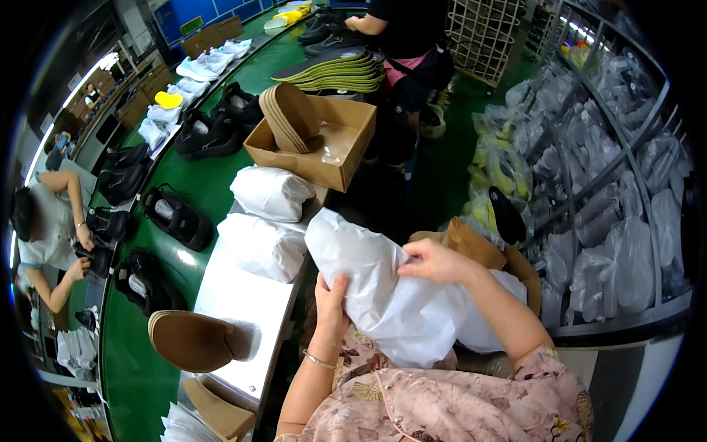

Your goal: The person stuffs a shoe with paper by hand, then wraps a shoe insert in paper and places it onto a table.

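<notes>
A crumpled sheet of white tissue paper (368,269) lies across my lap and rises toward the bench, wrapped loosely around something I cannot make out. My left hand (331,306) grips its near left side, thumb on top. With closed fingertips, my right hand (434,263) pinches the paper's upper right edge. Just beyond my left hand, two white paper-wrapped bundles (261,247) sit side by side on the white bench (247,302). More white paper (490,313) lies under my right forearm.
A cardboard box (317,163) holding curved tan boards (283,118) stands at the bench's far end. Black shoes (177,217) line the green conveyor (199,250) at left. Brown curved pieces (191,342) lie nearby. A rack of plastic-bagged items (604,221) stands right. Two people work nearby.
</notes>
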### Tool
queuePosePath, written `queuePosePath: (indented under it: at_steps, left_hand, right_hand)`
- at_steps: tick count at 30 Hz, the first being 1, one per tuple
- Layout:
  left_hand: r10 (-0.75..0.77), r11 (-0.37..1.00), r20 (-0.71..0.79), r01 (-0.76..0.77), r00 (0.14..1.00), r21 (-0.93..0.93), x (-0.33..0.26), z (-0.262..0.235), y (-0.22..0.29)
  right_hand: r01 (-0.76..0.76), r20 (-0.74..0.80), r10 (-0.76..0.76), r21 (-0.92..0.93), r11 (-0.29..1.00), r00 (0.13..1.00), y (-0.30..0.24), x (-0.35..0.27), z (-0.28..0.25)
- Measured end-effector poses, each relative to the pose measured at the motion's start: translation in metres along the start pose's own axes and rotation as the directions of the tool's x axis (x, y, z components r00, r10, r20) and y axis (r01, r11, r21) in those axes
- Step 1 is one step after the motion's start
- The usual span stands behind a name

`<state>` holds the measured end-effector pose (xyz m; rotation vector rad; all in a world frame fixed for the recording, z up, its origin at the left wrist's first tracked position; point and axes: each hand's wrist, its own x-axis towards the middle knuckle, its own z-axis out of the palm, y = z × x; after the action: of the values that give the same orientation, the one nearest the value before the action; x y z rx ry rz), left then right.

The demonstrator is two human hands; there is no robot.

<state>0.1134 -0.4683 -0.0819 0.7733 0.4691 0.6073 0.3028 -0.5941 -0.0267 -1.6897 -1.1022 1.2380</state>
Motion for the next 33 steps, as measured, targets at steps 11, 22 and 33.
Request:
queuePosePath:
  at_steps: [11, 22, 33]
  left_hand:
    - [-0.314, 0.936, 0.124, 0.328, 0.941, -0.124, 0.002, -0.023, -0.021]
    - [-0.388, 0.823, 0.18, 0.427, 0.904, -0.375, -0.019, 0.021, 0.02]
    - [-0.213, 0.941, 0.13, 0.239, 0.968, -0.24, -0.015, 0.016, 0.029]
  right_hand:
    - [0.238, -0.242, -0.103, 0.636, 0.734, 0.965, 0.011, 0.016, 0.026]
    - [0.258, -0.333, -0.132, 0.367, 0.894, 0.934, 0.016, 0.015, 0.037]
    - [0.179, -0.535, -0.119, 0.06, 0.982, 0.837, 0.017, 0.025, 0.051]
